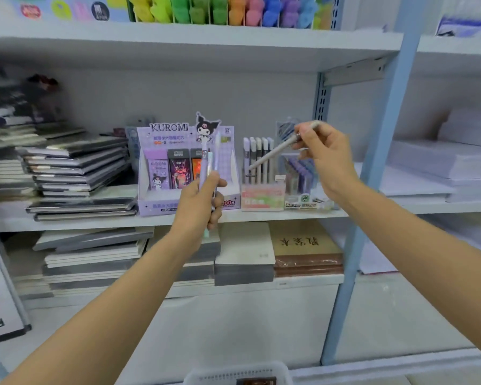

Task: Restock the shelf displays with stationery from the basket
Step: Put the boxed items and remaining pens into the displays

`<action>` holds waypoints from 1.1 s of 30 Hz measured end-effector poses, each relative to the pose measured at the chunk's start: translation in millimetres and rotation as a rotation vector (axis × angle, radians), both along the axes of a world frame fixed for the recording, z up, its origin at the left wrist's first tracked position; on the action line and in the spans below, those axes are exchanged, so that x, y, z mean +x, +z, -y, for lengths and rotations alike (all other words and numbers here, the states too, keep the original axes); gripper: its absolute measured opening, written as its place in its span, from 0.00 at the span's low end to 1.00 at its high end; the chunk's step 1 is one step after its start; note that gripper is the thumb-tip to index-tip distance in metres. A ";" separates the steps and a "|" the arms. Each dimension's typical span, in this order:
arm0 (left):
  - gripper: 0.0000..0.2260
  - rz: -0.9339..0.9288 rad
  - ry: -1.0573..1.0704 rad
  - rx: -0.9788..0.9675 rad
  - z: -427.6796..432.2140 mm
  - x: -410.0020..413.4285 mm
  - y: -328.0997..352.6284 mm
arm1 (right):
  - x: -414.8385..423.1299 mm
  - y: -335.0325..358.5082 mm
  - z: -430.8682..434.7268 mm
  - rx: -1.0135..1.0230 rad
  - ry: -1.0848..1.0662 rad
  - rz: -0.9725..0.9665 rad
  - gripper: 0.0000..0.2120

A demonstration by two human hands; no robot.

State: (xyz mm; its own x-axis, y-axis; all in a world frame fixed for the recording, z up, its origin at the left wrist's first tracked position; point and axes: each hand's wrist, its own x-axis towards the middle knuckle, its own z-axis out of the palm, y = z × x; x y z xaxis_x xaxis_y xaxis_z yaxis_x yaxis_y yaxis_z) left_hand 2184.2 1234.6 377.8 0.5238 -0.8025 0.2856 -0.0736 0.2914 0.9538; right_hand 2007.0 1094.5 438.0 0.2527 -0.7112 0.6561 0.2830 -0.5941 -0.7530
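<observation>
My left hand (199, 201) grips a small bunch of pastel pens (207, 165) upright, in front of the purple Kuromi display box (161, 173) on the middle shelf. My right hand (324, 151) pinches a single grey pen (272, 154) near its top end. That pen slants down to the left, its tip over the pink pen display (261, 194), where several pens stand upright. The rim of the white basket (233, 373) shows at the bottom edge.
Stacked dark notebooks (78, 168) fill the left of the middle shelf (100, 220). A second pen box (303, 179) sits right of the pink display. More notebook stacks (245, 254) lie on the shelf below. A blue upright post (372, 176) stands at the right, with white paper reams (450, 159) beyond.
</observation>
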 end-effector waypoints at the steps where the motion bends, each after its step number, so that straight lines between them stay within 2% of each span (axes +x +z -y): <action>1: 0.11 0.016 -0.009 -0.010 4.9 2.3 4.1 | 1.7 6.8 7.7 -0.038 -0.045 -0.015 0.07; 8: 0.09 0.085 -0.067 -0.061 34.0 11.0 13.6 | 26.9 10.2 51.3 -0.191 -0.171 -0.259 0.03; 21: 0.11 0.106 -0.102 -0.084 59.7 19.0 4.7 | 51.1 9.5 63.1 -0.439 -0.169 -0.680 0.07; 23: 0.11 0.109 -0.105 -0.084 59.7 19.4 3.9 | 55.2 7.2 63.0 -0.430 -0.177 -0.665 0.05; 26: 0.11 0.108 -0.113 -0.084 58.4 18.5 3.3 | 58.7 1.6 63.8 -0.361 -0.239 -0.532 0.11; 28: 0.10 0.101 -0.121 -0.082 56.8 17.2 3.6 | 59.1 -1.4 63.0 -0.380 -0.299 -0.480 0.09; 30: 0.10 0.101 -0.127 -0.075 55.0 15.6 4.6 | 60.3 -5.2 63.6 -0.425 -0.355 -0.527 0.06; 33: 0.11 0.109 -0.133 -0.065 51.8 14.1 6.4 | 60.6 -7.4 61.3 -0.437 -0.399 -0.592 0.09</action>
State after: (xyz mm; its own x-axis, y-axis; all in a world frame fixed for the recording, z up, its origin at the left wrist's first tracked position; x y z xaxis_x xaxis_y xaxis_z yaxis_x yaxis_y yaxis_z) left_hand 2198.3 1182.9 384.2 0.3773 -0.8405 0.3887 -0.1326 0.3664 0.9210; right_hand 2067.6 1033.2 430.7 0.4258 -0.5328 0.7313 -0.3801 -0.8388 -0.3898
